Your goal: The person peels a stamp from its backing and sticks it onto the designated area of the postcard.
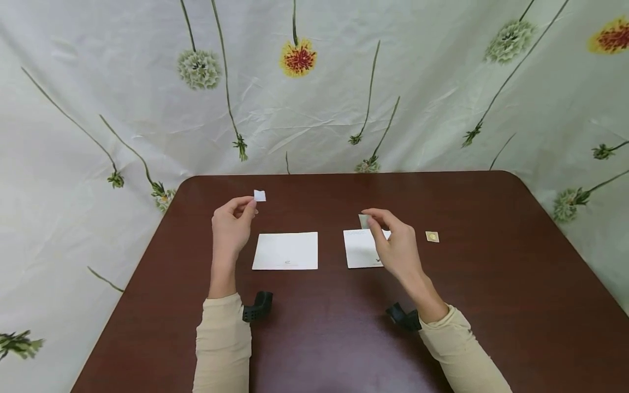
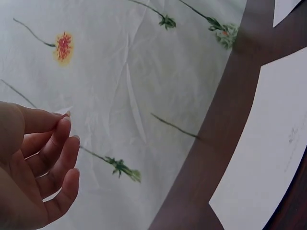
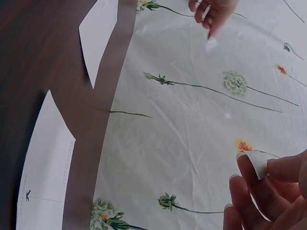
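Observation:
My left hand is raised above the brown table and pinches a small white paper square at its fingertips; that square also shows in the right wrist view. My right hand pinches a small pale sticker piece over the right white envelope; the right wrist view shows that sticker piece between thumb and finger. The left white envelope lies flat between my hands.
A small yellow round sticker on a square backing lies on the table right of my right hand. A flowered cloth hangs behind the table and drapes past its edges. Black wrist camera mounts sit at both sleeves.

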`<state>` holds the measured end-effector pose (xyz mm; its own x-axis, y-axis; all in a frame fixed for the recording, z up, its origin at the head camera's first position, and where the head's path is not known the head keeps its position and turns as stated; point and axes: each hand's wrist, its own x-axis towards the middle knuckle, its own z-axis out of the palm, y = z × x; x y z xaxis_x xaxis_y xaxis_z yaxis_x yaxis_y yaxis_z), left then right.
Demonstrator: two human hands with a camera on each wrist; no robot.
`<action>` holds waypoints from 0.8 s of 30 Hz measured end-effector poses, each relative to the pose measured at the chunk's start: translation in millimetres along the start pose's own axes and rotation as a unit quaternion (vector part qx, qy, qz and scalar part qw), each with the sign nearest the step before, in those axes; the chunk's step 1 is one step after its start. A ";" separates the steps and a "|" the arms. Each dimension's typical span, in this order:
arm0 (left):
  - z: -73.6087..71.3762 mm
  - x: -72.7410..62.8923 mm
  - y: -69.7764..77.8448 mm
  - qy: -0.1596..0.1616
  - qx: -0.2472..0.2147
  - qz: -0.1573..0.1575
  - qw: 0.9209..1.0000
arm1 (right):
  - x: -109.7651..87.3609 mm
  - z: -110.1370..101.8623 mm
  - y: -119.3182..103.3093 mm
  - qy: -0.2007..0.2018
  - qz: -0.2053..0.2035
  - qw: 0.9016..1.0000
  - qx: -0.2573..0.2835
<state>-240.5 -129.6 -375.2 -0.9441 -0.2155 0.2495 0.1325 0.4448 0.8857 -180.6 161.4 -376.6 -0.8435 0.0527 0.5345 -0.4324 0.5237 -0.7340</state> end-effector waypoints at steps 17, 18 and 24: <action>-42.5 13.1 -61.9 -0.043 0.057 -0.192 0.979 | 0.1 -2.9 0.9 -0.002 0.006 1.000 -0.011; -44.7 13.4 -66.0 -0.042 0.056 -0.198 0.978 | -0.5 -2.6 1.1 -0.003 0.006 1.000 -0.010; -54.3 13.0 -87.0 -0.037 0.066 -0.233 0.969 | -2.8 -0.5 2.0 0.000 0.002 1.000 -0.007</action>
<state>-247.9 -218.3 -427.8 -0.9118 -0.3587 -0.2000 -0.3497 0.4226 0.8361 -178.9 162.7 -379.4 -0.8451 0.0544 0.5318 -0.4252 0.5345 -0.7304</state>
